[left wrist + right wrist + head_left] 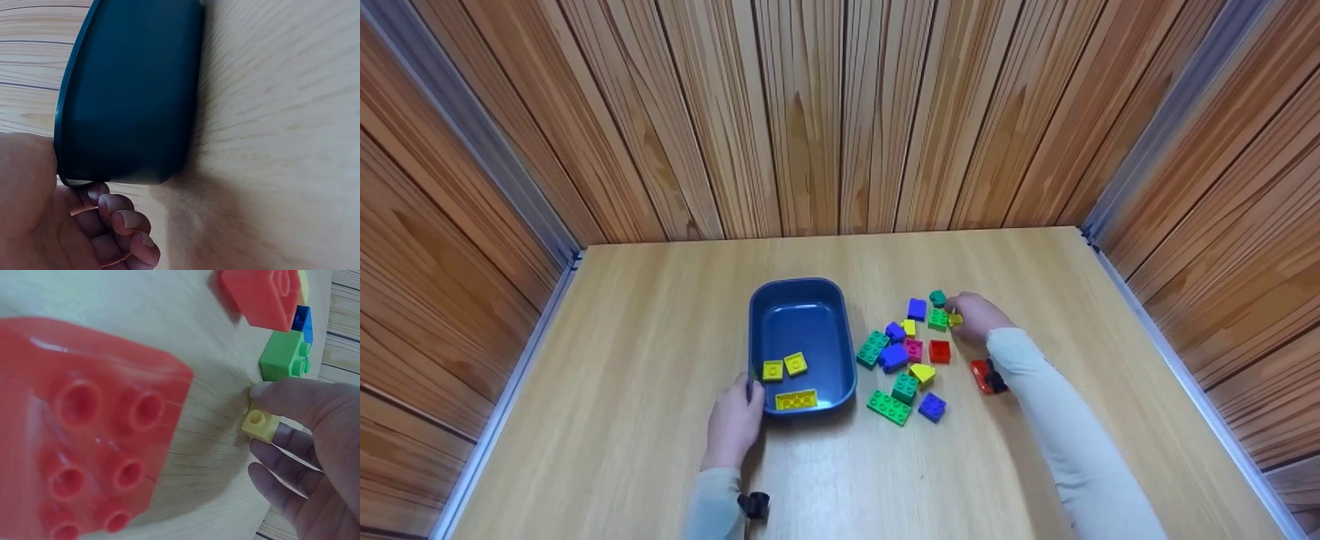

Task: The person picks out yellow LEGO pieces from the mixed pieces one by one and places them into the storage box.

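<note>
Fingers of the right hand (979,318) pinch a small yellow toy brick (261,430), right of centre in the head view; the hand itself hides part of the brick there. At lower left of centre, the left hand (735,421) grips the corner of a dark blue plastic tray (799,315), its fingers curled beneath the rim outside; the thumb's tip is hard to make out. Three yellow bricks (796,400) lie in the tray's lower half. Loose bricks (874,349) in green, blue, pink, red and yellow lie scattered right of the tray, some overlapping, so their shapes are partly hidden. Beside the right forearm, a black wrist camera (996,377) covers part of a red brick (979,375). In the right wrist view, a large red studded piece is cut off at the left edge, another red one at the top. Both sleeves (1065,427) run out of the frame below. Light wood-grain tabletop (645,360) spreads under everything, with plank-patterned walls (802,120) behind and grey metal strips (510,127) at the corners. Whether the studs bear lettering is too blurred to tell
</note>
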A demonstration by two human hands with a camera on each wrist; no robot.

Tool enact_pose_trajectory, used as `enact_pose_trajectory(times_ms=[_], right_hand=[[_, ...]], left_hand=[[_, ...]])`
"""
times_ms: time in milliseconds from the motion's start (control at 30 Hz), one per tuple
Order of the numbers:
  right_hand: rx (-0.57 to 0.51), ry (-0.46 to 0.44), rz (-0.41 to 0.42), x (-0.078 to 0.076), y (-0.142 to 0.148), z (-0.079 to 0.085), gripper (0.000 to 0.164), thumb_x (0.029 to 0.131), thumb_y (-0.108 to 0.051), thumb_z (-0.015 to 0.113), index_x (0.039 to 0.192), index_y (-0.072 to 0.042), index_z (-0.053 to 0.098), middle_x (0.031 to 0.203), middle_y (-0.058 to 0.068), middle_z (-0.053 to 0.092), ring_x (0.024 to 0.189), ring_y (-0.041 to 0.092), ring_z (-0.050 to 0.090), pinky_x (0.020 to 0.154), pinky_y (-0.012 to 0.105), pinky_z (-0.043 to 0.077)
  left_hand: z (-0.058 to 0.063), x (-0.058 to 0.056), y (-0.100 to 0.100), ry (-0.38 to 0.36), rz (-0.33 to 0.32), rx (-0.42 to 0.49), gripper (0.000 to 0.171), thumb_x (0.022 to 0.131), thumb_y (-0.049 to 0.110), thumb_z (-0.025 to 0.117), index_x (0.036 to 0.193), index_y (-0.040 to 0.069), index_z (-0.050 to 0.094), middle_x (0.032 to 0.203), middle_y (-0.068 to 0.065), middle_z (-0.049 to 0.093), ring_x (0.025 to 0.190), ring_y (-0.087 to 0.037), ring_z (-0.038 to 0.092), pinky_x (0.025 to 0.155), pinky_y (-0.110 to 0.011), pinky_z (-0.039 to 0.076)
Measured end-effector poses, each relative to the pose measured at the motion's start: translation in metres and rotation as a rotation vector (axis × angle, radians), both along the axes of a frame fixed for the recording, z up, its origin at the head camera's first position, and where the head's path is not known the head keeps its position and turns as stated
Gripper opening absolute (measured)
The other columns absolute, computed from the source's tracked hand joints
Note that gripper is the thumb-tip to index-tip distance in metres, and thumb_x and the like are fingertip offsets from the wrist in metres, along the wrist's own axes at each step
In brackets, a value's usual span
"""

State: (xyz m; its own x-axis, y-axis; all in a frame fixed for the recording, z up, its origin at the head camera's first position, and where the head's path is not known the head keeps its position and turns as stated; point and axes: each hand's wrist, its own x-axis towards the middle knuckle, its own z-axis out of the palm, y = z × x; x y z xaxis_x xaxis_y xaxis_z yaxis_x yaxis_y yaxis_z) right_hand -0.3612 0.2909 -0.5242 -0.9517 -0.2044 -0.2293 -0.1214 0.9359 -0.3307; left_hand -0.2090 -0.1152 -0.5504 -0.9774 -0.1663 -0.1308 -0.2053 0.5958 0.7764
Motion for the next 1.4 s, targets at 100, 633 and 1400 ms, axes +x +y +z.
enact_pose_trajectory(times_ms=[100,633,1400], right_hand=[[-0.019,-0.017,-0.017,0.002,0.0,0.001,0.044,0.084,-0.003,0.068,0.127,-0.007,0.059,0.121,0.013,0.056,0.112,0.034,0.053,0.095,0.053,0.042],[-0.01,-0.049,-0.001,0.011,0.007,0.007,0.034,0.085,-0.005,0.067,0.119,-0.007,0.063,0.114,0.014,0.058,0.103,0.032,0.055,0.088,0.049,0.047],[0.014,0.048,0.137,0.008,-0.015,0.042,0.035,0.083,-0.006,0.073,0.118,-0.003,0.065,0.111,0.014,0.062,0.102,0.031,0.058,0.09,0.047,0.047]], left_hand=[[0.0,0.0,0.0,0.001,-0.005,-0.004,0.038,0.101,0.028,0.041,0.127,0.004,0.054,0.1,-0.011,0.061,0.088,-0.024,0.056,0.087,-0.044,0.048],[-0.001,0.004,0.0,-0.001,-0.004,-0.015,0.048,0.1,0.028,0.042,0.138,-0.001,0.046,0.132,-0.021,0.054,0.11,-0.029,0.057,0.097,-0.049,0.042],[0.002,0.001,0.0,0.021,-0.016,-0.039,0.042,0.1,0.026,0.042,0.131,0.0,0.051,0.119,-0.018,0.06,0.097,-0.027,0.059,0.092,-0.048,0.045]])
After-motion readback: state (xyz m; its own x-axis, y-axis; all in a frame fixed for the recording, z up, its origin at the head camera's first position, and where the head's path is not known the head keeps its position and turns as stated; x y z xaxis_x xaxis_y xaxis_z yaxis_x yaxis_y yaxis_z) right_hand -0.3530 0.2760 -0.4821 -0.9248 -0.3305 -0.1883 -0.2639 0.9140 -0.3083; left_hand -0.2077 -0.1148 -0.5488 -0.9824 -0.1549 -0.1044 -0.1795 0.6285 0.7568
